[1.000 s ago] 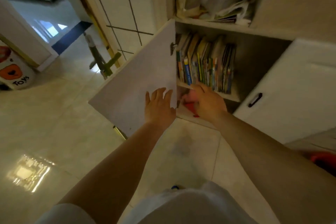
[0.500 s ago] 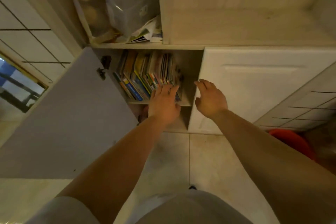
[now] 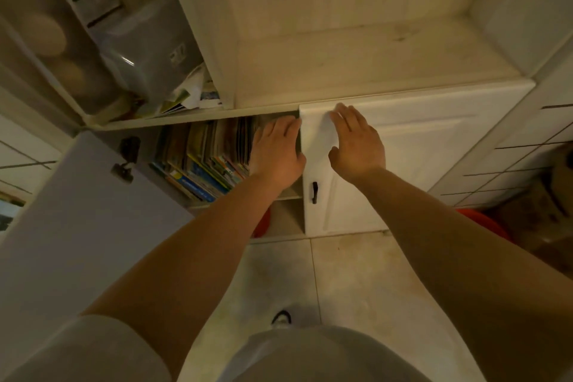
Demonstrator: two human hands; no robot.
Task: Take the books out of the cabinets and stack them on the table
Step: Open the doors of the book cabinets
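Note:
A row of thin, colourful books (image 3: pixel 204 161) stands leaning on the upper shelf of the open left cabinet compartment. My left hand (image 3: pixel 276 152) lies flat against the right end of the row, fingers together and reaching into the compartment. It grips nothing that I can see. My right hand (image 3: pixel 356 143) is spread open on the upper left corner of the shut white right door (image 3: pixel 418 158), holding nothing. The left door (image 3: pixel 71 226) is swung wide open toward me. No table is in view.
A black handle (image 3: pixel 314 192) sits low on the shut door. Above the books, an open shelf holds a clear plastic box (image 3: pixel 139 49) and loose papers (image 3: pixel 189 96). Something red (image 3: pixel 262 223) shows on the lower shelf, and a red basin (image 3: pixel 486 223) stands on the tiled floor at right.
Both hands rose: the left from the book spines' lower part to the row's right end, the right onto the shut door's top corner. The view came closer.

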